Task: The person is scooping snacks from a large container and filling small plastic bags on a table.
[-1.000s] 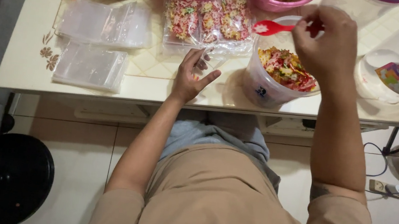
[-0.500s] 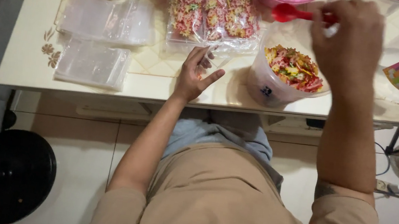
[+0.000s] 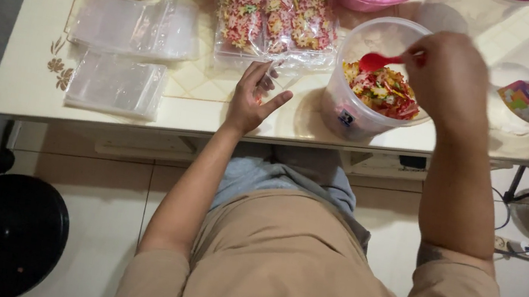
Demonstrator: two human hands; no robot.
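**A:** What does the head view show right now?

**B:** A seated person at a cream table point(image 3: 30, 95), seen from above. The right hand point(image 3: 451, 75) has its fingers clamped on the handle of a red plastic spoon point(image 3: 379, 62). The spoon's bowl sits just above the colourful snack pieces in a clear round tub point(image 3: 352, 116), which stands near the table's front edge, right of centre.

**A:** And the other hand?

**B:** The left hand point(image 3: 254, 99) rests near the front edge, just left of the tub. Its fingers are loosely curled around a small clear bag point(image 3: 281, 78), with the thumb spread out to the side.

**A:** What has changed in the last second?

**B:** The spoon was raised above the tub's far rim. It has now come down into the tub's mouth. The left hand has barely moved.

**A:** What does that suggest?

**B:** My reading is that another scoop is under way and the small bag is held ready for it.

**A:** What else is on the table?

**B:** Filled snack packets point(image 3: 275, 22) lie toward the back edge, behind the left hand. Two stacks of empty clear bags point(image 3: 118, 83) lie toward the left edge. Pink bowls point(image 3: 367, 4) line the back edge.
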